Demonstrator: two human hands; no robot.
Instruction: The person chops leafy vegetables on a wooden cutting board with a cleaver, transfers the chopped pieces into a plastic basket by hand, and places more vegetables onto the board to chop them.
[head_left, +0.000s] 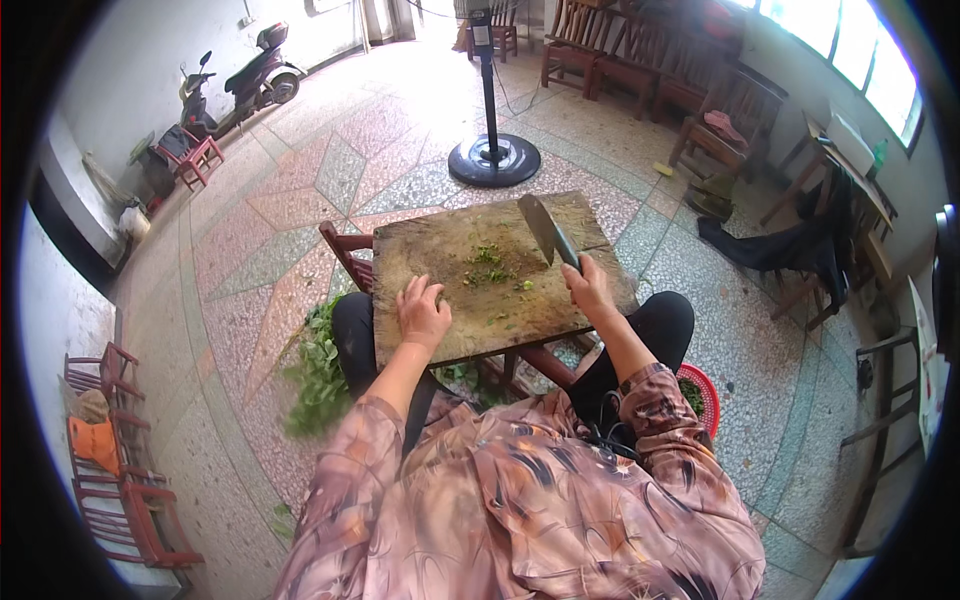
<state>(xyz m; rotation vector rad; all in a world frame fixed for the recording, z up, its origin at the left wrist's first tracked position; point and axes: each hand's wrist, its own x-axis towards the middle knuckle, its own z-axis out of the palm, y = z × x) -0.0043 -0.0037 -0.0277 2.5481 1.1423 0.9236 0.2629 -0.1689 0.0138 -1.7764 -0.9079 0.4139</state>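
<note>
A thick, worn wooden chopping board (420, 247) lies across a wooden support in front of my knees. My right hand (590, 287) grips the dark handle of a kitchen cleaver (541, 229) over the board's right side, its blade pointing away from me. Chopped greens (489, 266) are scattered in a small patch at the board's middle. On the near left part of the board rests my left hand (424, 309), palm down with fingers somewhat apart; what lies under the palm is hidden.
Leafy greens (319, 375) lie on the floor by my left leg. A red plastic basket (712, 401) with chopped greens stands by my right side. Beyond the board is a pedestal fan (495, 161). Wooden chairs (622, 52) line the back wall; a scooter (244, 82) stands at left.
</note>
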